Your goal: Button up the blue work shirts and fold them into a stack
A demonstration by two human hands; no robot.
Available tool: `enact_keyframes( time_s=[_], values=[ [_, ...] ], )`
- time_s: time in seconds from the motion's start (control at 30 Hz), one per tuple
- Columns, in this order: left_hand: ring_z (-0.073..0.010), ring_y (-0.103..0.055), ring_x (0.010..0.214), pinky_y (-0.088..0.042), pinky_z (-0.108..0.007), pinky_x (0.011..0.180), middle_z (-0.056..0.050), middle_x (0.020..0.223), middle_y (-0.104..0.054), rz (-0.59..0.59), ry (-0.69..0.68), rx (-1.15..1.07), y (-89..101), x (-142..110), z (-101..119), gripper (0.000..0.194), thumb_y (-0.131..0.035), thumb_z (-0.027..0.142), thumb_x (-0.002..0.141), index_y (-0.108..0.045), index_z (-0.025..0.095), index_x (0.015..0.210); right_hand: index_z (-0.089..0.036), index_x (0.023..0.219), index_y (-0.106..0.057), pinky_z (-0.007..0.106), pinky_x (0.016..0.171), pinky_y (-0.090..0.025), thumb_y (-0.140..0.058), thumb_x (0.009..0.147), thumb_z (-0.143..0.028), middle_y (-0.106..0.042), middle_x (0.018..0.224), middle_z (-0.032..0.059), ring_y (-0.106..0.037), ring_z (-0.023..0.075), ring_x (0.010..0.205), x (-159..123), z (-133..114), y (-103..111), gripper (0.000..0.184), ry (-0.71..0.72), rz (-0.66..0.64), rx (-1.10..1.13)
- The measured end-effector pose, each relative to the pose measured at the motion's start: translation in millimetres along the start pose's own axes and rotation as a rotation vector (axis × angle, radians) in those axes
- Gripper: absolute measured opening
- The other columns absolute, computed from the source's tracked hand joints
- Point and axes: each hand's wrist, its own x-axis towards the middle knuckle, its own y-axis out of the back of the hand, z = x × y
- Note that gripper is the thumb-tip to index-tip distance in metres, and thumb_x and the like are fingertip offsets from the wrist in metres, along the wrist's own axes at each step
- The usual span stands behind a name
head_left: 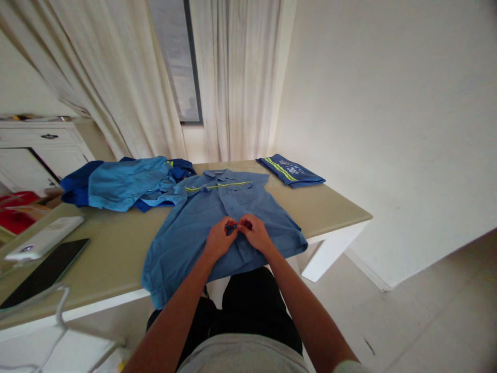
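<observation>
A blue short-sleeved work shirt (194, 223) with a yellow stripe across its chest lies spread out, collar toward the far side, its hem hanging over the near table edge. Midway down its front placket, my left hand (222, 238) pinches the cloth between thumb and fingers. My right hand (254, 232) pinches the same spot from the other side, and the fingertips of both hands almost meet. Whatever small part of the placket sits between the fingertips is too small to make out.
Crumpled blue garments (124, 181) are heaped at the table's (104, 248) far left. A folded dark blue garment (291, 170) lies at the far right. A white device (46, 237) and a black tablet-like slab (44, 272) rest at the left, near a pale cable (60, 311).
</observation>
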Motion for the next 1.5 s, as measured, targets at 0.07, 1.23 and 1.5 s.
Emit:
enact_keyframes(
  time_s=[0.07, 1.23, 1.5],
  values=[
    [-0.0149, -0.056, 0.061, -0.044, -0.031, 0.063, -0.002, 0.095, -0.073, -0.008, -0.007, 0.011, 0.1, 0.1, -0.7, 0.015, -0.063, 0.032, 0.088, -0.066, 0.024, 0.100, -0.021, 0.085, -0.066, 0.028, 0.070, -0.045, -0.068, 0.085, -0.016, -0.065, 0.079, -0.0015, -0.055, 0.0153, 0.070, 0.1, 0.8, -0.4, 0.005, 0.002, -0.009, -0.005],
    [-0.0262, -0.068, 0.122, -0.050, -0.042, 0.109, -0.007, 0.134, -0.072, -0.089, -0.070, 0.158, 36.8, -29.8, -11.1, 0.043, -0.042, 0.040, 0.103, -0.061, 0.029, 0.141, -0.022, 0.115, -0.068, 0.041, 0.088, -0.057, -0.057, 0.098, -0.041, -0.074, 0.109, 0.0097, -0.069, 0.0251, 0.099, -24.7, 7.1, 44.3, 0.028, -0.067, 0.248, -0.044],
    [-0.0374, -0.043, 0.150, -0.032, -0.060, 0.123, -0.013, 0.162, -0.047, 0.042, -0.014, 0.701, 101.7, -109.9, -62.2, 0.065, -0.049, 0.060, 0.095, -0.057, 0.025, 0.150, -0.025, 0.151, -0.056, 0.054, 0.119, -0.038, -0.050, 0.104, -0.051, -0.050, 0.159, 0.0118, -0.049, 0.0323, 0.145, -92.8, 41.7, 122.0, 0.054, -0.030, -0.044, -0.779]
  ],
)
